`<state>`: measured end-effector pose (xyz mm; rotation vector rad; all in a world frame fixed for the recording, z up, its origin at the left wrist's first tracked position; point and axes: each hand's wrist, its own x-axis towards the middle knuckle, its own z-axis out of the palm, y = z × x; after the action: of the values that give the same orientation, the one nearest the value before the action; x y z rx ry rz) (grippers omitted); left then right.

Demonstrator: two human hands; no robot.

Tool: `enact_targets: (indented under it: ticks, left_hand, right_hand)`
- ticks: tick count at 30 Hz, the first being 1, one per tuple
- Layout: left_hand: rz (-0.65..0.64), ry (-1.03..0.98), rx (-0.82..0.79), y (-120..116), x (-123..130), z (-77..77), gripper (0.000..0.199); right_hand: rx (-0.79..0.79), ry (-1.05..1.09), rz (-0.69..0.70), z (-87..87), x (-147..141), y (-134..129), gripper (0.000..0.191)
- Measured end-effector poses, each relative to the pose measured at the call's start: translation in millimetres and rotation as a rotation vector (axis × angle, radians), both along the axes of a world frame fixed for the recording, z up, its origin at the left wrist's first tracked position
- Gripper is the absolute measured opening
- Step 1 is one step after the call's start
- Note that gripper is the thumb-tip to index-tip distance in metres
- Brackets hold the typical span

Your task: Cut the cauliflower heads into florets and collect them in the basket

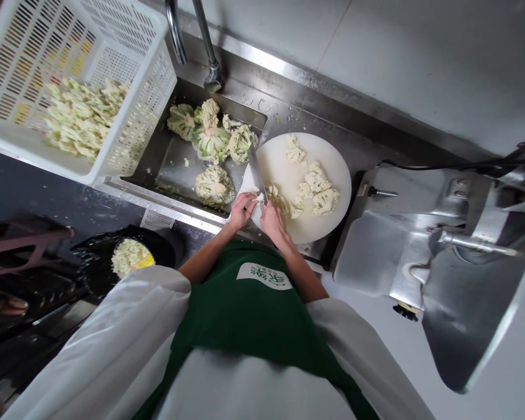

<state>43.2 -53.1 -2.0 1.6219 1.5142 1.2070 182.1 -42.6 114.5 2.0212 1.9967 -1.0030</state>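
My right hand [274, 223] is closed round the handle of a knife [256, 169], whose blade points up and left over the edge of the round white cutting board [304, 232]. Beside it, my left hand [242, 211] pinches a small piece of cauliflower [260, 198] against the blade's lower end. Several cauliflower florets [317, 177] lie on the board. In the sink [175, 154] to the left are larger cauliflower heads [212, 142], some with green stems showing, and one head [214, 186] nearer to me.
A white slotted basket [135, 111] with cut cauliflower stands over the sink's left side, near a faucet [212, 79]. A metal slicing machine [376, 251] is right of the board. On the floor at lower left are a black-lined bin [161, 248] with scraps and a stool [35, 245].
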Motion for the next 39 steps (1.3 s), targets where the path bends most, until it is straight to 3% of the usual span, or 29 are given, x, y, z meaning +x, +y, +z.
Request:
enact_targets:
  ticks: [3,6,8,10,13,15,18,21,26,32,39]
  left_hand:
    - [0.01,0.022,-0.005,0.0,-1.6,3.7,0.03]
    - [-0.012,0.054,0.004,6.5,-4.3,11.7,0.033]
    - [-0.124,0.086,0.028,18.0,-5.2,18.6,0.042]
    - [-0.321,0.131,0.042,35.9,-3.8,24.2,0.051]
    - [-0.583,0.215,0.013,67.6,2.9,25.9,0.046]
    - [-0.628,0.254,-0.008,83.4,8.3,22.7,0.039]
    - [-0.553,0.26,0.011,88.7,12.9,16.9,0.036]
    - [-0.401,0.244,0.042,74.1,12.3,13.5,0.034]
    - [-0.184,0.252,0.083,44.5,12.0,6.9,0.033]
    - [-0.149,0.231,0.073,35.3,17.3,0.4,0.027]
    - [-0.159,0.205,0.045,35.7,16.4,9.0,0.032]
  right_hand:
    - [0.017,0.028,-0.001,3.0,6.8,-0.2,0.035]
    - [0.073,0.048,-0.077,17.5,28.4,-3.5,0.034]
    - [0.131,0.049,-0.19,27.0,48.8,-9.5,0.034]
    - [0.198,0.06,-0.307,32.6,70.1,-18.5,0.034]
    - [0.266,0.077,-0.436,32.9,96.5,-36.3,0.034]
    - [0.267,0.056,-0.486,29.6,107.1,-49.2,0.033]
    - [0.205,0.006,-0.505,23.5,110.1,-65.5,0.031]
    - [0.14,-0.012,-0.475,20.5,99.3,-72.6,0.03]
    - [0.084,-0.008,-0.342,26.3,68.1,-58.1,0.034]
    - [0.037,-0.013,-0.166,27.8,37.3,-24.8,0.035]
    - [0.056,-0.011,-0.067,8.2,16.2,21.3,0.034]
